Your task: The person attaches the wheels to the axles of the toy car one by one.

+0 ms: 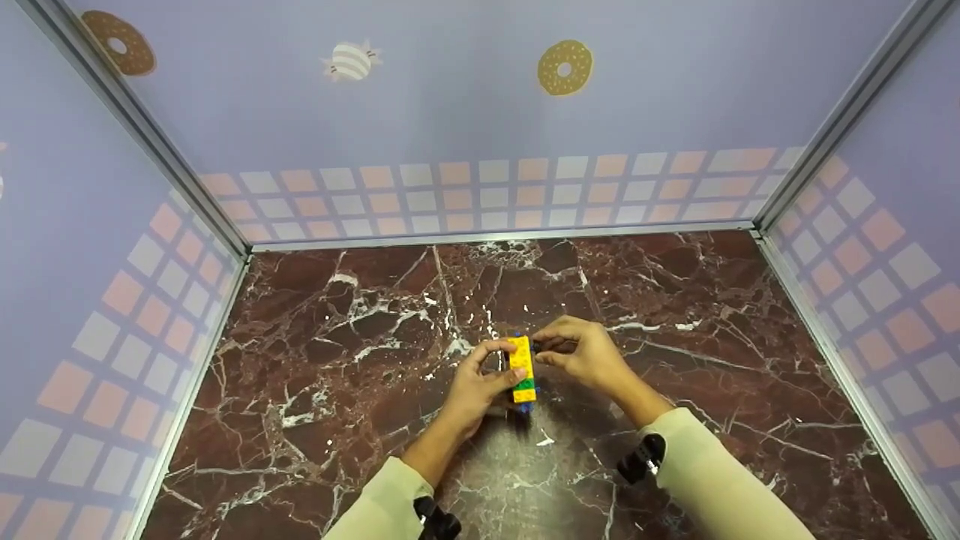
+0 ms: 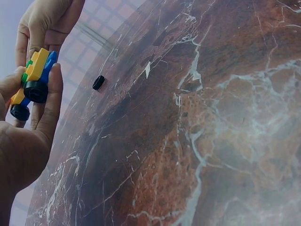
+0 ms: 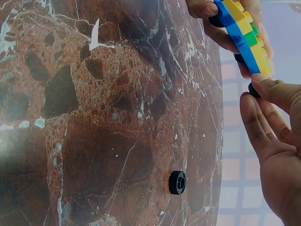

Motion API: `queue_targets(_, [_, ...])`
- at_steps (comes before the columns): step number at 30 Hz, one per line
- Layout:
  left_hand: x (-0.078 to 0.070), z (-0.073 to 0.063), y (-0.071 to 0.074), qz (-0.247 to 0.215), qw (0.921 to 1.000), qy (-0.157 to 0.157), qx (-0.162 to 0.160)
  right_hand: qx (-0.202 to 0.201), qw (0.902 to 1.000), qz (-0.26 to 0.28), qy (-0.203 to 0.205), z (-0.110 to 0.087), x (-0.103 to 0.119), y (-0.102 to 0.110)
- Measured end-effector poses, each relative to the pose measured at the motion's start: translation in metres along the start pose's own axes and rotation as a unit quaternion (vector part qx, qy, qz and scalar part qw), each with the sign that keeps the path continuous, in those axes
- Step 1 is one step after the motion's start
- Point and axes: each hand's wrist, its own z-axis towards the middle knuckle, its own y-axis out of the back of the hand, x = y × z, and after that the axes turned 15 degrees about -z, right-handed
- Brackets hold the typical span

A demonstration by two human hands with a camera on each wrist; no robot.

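A toy car (image 1: 523,352) made of plastic bricks is held up over the table, yellow and green bricks on a blue base (image 3: 236,33). My left hand (image 1: 471,386) grips it by the sides between thumb and fingers. Black wheels (image 2: 35,92) are fitted on the side that the left wrist view shows. My right hand (image 1: 592,356) pinches a small black wheel (image 3: 254,89) against the end of the blue base, between thumb and fingertips. Whether that wheel sits on its axle cannot be made out.
One loose black wheel (image 3: 177,182) lies on the dark red marbled table (image 1: 360,420). Lilac panels (image 1: 450,112) with printed squares stand at the back and both sides, a metal strip (image 1: 495,237) along their foot.
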Motion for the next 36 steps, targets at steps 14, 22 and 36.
queue_targets(14, [0.0016,0.0016,-0.003,-0.01,0.9999,0.005,-0.008,-0.028,0.9915,-0.108,0.067,0.0008,0.0054,0.0043])
queue_targets(22, [0.0037,-0.0021,-0.0039,-0.009,0.9999,-0.001,-0.011,-0.01,0.9955,-0.081,0.047,0.0039,0.0059,0.0017])
queue_targets(36, [0.005,0.0001,-0.0033,-0.002,0.9998,-0.02,-0.005,-0.005,0.9982,-0.059,0.015,0.005,0.0051,0.0026])
